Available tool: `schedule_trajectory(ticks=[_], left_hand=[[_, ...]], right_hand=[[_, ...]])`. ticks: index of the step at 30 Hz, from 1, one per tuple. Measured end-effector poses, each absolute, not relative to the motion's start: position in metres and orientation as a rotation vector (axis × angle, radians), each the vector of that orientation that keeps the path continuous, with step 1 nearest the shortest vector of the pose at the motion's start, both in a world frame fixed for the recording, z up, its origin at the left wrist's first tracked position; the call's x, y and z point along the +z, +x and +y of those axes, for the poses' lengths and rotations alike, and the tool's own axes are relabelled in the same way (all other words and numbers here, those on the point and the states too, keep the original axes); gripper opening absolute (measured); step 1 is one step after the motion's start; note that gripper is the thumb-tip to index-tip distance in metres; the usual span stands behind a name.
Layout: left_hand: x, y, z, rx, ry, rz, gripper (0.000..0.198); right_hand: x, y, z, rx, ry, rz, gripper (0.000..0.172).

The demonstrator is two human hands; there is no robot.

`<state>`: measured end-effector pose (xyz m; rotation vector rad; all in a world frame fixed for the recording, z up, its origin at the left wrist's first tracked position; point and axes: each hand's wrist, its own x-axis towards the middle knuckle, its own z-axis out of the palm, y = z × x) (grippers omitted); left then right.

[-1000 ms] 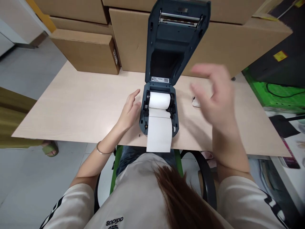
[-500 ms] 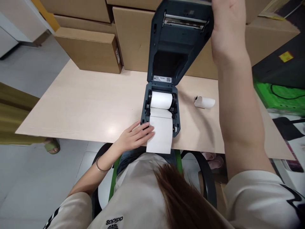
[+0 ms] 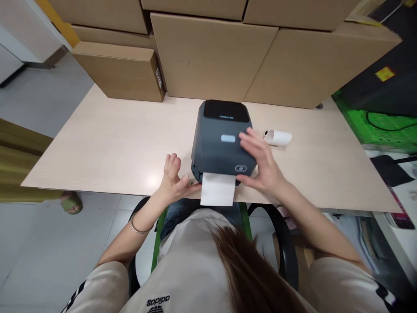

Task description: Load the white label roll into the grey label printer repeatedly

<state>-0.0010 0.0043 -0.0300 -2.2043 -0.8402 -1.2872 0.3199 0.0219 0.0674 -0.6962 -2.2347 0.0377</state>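
Observation:
A dark grey label printer (image 3: 211, 150) stands on the table with its lid down. A blank white label strip (image 3: 217, 189) sticks out of its front and reaches past the table's near edge. My right hand (image 3: 265, 163) lies against the right side of the lid, fingers spread and thumb by the front edge; it is slightly blurred. At the printer's front left corner is my left hand (image 3: 174, 180), open, its thumb pointing toward the label strip. The paper roll inside is hidden by the lid.
A small loose roll of white paper (image 3: 278, 137) lies right of the printer. Cardboard boxes (image 3: 211, 56) line the back of the table (image 3: 130, 143). A green crate (image 3: 368, 126) is at the right. Another person's sandalled foot (image 3: 72, 202) shows at the left.
The printer's lid has swung down from upright to shut, covering the paper roll. My right hand has come down with it. My left hand has moved left, off the label strip.

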Motion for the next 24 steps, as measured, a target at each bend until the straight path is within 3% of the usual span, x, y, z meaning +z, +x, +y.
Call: schedule_trajectory(ticks=[2, 7, 24], left_hand=[[-0.014, 0.001, 0.008, -1.320, -2.311, -0.708, 0.120], [0.006, 0.006, 0.012, -1.297, -2.502, -0.604, 0.076], [-0.009, 0.007, 0.014, -1.359, -2.414, -0.535, 0.056]], right_hand=[[0.051, 0.320, 0.012, -0.010, -0.678, -2.248, 0.090], [0.037, 0.321, 0.008, -0.019, -0.706, -2.249, 0.085], [0.019, 0.312, 0.003, -0.127, -0.682, -2.188, 0.071]])
